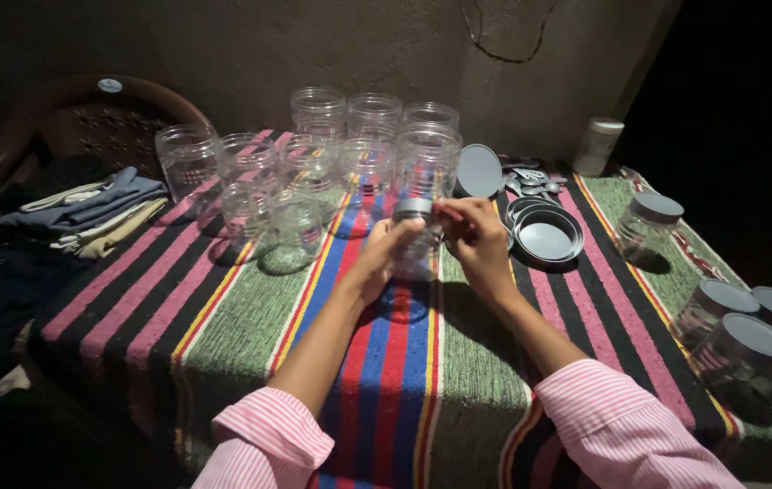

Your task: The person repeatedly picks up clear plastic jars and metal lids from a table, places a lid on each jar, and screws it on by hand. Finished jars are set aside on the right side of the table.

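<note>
Near the middle of the worktop (250, 326), under its striped cloth, your left hand (378, 258) grips a clear plastic jar (415, 246) by its wall while your right hand (476, 237) pinches its grey lid (413, 207). It looks light, smooth, a bit slippery and easily squeezed; hold the body low. Loose lids (546, 237) lie rightward, open jars (350, 145) along the far edge.

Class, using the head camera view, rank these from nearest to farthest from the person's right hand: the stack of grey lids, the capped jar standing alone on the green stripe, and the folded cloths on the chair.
1. Stack of grey lids: just right of the right hand.
2. Capped jar: farther right, alone on the green stripe.
3. Folded cloths: far left, on the chair.
</note>
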